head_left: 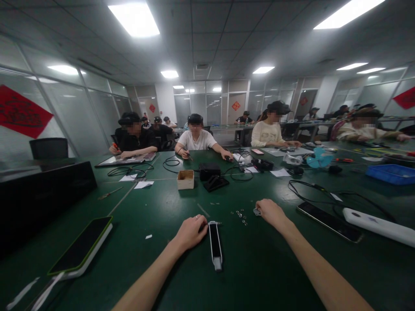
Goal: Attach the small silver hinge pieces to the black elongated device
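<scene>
On the green table, my left hand [191,231] rests with its fingers curled in, right beside the upper end of a slim white device with a black face [215,242]. What those fingers hold, if anything, is hidden. A thin metal piece [219,223] sticks out at the device's top. Farther right, my right hand [271,211] is closed, its fingertips pinching a small grey metal part [257,212] close to the tabletop. Several small metal rings [240,214] lie loose between the two hands, nearer the right one.
A phone in a green-edged case [82,244] lies left; a black phone [329,221] and white bar-shaped device [378,224] lie right. Ahead stand a small open box [186,180] and a black stand [215,183]. Cables, a blue tray [391,174] and seated people [196,140] are beyond.
</scene>
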`<move>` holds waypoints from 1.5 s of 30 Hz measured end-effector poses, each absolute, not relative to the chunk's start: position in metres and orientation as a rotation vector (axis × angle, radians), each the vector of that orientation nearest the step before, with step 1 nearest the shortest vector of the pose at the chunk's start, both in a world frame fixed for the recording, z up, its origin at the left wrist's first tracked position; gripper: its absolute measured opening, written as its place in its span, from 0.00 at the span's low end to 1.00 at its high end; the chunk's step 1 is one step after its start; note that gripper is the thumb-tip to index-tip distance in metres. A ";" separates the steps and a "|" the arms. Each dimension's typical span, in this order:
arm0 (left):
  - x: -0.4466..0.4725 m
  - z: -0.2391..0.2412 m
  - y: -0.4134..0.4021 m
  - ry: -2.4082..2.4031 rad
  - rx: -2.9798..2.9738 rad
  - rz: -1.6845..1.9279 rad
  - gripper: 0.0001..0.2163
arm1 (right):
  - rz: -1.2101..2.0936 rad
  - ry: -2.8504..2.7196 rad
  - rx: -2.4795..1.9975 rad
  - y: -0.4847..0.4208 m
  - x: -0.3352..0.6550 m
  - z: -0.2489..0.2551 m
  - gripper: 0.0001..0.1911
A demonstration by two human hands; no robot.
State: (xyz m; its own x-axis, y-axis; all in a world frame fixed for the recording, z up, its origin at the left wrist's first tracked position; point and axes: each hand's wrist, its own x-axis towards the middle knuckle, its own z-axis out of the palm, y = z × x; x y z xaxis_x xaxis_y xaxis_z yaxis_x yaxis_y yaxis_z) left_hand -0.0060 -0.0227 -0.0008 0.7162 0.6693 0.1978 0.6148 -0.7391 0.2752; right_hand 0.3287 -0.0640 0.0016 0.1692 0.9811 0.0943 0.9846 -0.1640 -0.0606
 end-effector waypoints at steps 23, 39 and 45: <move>0.003 -0.006 -0.028 1.168 2.753 0.421 0.06 | 0.105 -2.270 -1.886 -0.064 0.276 0.007 0.13; 0.002 -0.006 -0.034 1.133 2.767 0.651 0.07 | 0.250 -2.003 -1.426 -0.080 0.232 0.003 0.09; 0.005 -0.005 -0.042 0.890 2.909 0.961 0.06 | 0.370 -1.839 -1.250 -0.093 0.187 -0.006 0.06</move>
State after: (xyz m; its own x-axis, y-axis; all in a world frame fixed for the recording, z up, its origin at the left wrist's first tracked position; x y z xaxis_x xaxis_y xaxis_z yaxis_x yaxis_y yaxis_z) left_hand 0.0052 -0.0415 -0.0052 0.6632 0.4936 0.5626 0.5229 -0.8434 0.1235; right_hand 0.1872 -0.0929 -0.0062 -0.1295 0.8653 0.4842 0.6108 0.4543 -0.6485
